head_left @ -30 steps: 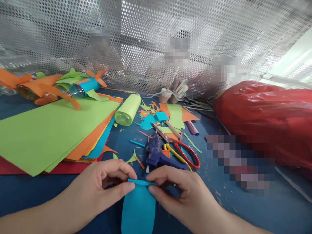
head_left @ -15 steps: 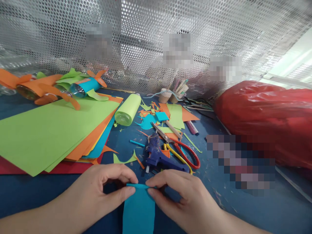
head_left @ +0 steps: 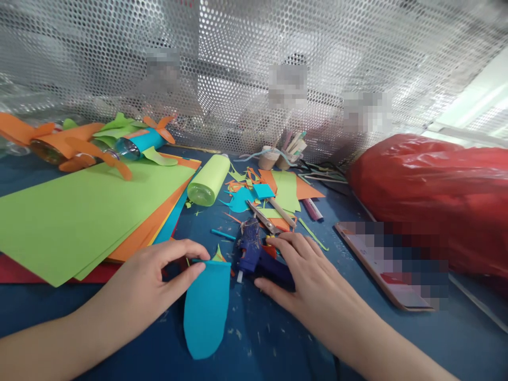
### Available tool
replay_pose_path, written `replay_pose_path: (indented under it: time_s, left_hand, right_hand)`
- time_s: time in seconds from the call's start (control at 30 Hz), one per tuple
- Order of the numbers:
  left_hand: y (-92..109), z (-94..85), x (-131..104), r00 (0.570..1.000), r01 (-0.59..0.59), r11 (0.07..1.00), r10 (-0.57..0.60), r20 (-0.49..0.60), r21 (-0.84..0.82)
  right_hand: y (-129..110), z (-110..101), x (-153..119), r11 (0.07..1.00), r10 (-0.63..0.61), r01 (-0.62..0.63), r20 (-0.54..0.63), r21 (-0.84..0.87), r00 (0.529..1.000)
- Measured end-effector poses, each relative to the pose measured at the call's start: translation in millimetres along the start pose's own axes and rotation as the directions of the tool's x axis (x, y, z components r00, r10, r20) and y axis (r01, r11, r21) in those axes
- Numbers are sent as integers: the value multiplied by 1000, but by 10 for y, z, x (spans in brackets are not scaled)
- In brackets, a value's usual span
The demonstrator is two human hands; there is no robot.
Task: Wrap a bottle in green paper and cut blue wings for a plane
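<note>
My left hand (head_left: 174, 275) pinches the folded top edge of a blue paper piece (head_left: 207, 312) between thumb and fingers. The piece hangs down with a rounded lower end. My right hand (head_left: 296, 270) is open over the handle of a dark blue glue gun (head_left: 251, 246), thumb on the near side and fingers on the far side. Whether it touches the handle I cannot tell. Just beyond the gun lie scissors (head_left: 264, 217), their red and yellow handles mostly hidden by my right hand. A green paper scrap (head_left: 218, 255) shows behind the blue piece.
Stacked coloured paper (head_left: 99, 206) lies left, below paper-wrapped bottles (head_left: 145, 142). A green-wrapped bottle (head_left: 209, 180), paper scraps (head_left: 242, 198) and cups of sticks (head_left: 270, 157) are farther back. On the right are a phone (head_left: 387, 270) and a red plastic bag (head_left: 432, 196).
My right hand has let go of the blue paper and moved right and forward over the glue gun. My left hand has shifted the paper forward and left, showing its rounded end.
</note>
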State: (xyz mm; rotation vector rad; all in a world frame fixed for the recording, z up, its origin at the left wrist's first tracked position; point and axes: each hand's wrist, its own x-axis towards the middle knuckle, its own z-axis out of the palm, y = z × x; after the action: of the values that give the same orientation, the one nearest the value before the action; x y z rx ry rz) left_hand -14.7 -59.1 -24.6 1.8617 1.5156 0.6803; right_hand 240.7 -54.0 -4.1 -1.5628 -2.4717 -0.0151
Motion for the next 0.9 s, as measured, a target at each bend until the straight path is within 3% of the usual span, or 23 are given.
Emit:
replay_pose_path:
  time_s: [0.17, 0.23, 0.4, 0.53, 0.6, 0.7, 0.9]
  left_hand:
    - [-31, -10, 18, 991, -134, 990, 135, -17, 36]
    - [-35, -5, 15, 991, -133, 990, 134, -9, 49]
    - [-15, 12, 9, 993, -117, 989, 116, 13, 91]
    - [-10, 14, 13, 981, -189, 975, 182, 68, 118]
    - [-23, 11, 21, 975, -218, 967, 210, 74, 130]
    - [-56, 4, 35, 974, -222, 967, 215, 65, 125]
    - [-79, -42, 89, 994, -105, 994, 105, 22, -14]
  right_hand:
    - [13, -17, 29, 999, -36, 38, 68, -17, 997]
    - [13, -16, 36, 998, -60, 60, 70, 0, 996]
    - [-13, -95, -24, 980, -22, 27, -28, 197, 999]
    - [-37, -229, -88, 931, 109, -63, -109, 361, 988]
    - [-59, -280, -92, 866, 175, -161, 15, 473, 984]
    - [-105, -326, -69, 740, 170, -293, 253, 605, 952]
    - [-153, -389, -67, 633, 151, -421, 430, 649, 890]
